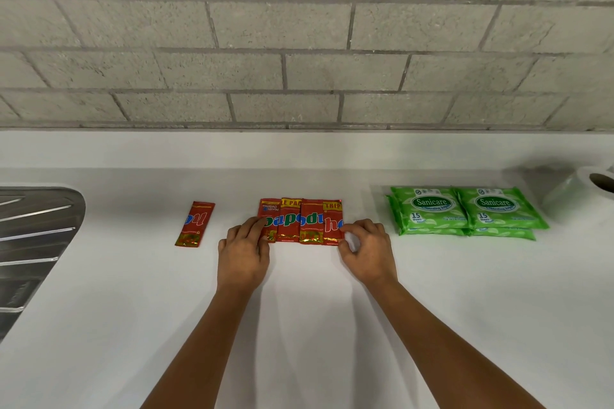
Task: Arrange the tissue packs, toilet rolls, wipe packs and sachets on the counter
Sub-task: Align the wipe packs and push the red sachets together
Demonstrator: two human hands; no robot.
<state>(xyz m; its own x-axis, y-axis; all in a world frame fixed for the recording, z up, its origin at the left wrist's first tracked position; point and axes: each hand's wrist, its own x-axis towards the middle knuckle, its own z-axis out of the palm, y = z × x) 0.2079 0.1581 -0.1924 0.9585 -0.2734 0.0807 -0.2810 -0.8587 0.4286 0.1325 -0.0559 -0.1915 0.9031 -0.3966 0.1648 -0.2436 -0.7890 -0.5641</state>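
Observation:
Several red sachets [300,221] lie side by side in a tight row on the white counter [299,309]. My left hand [244,251] rests its fingertips on the row's left end. My right hand [365,251] pinches the lower corner of the rightmost sachet with curled fingers. One more red sachet [194,223] lies alone to the left. Green wipe packs [465,212] sit stacked in two neat piles to the right. A white toilet roll [584,191] lies at the far right edge, partly cut off.
A steel sink drainer [30,242] takes up the counter's left edge. A grey block wall [299,43] rises behind the counter. Bare counter stretches in front of the sachets and between the groups.

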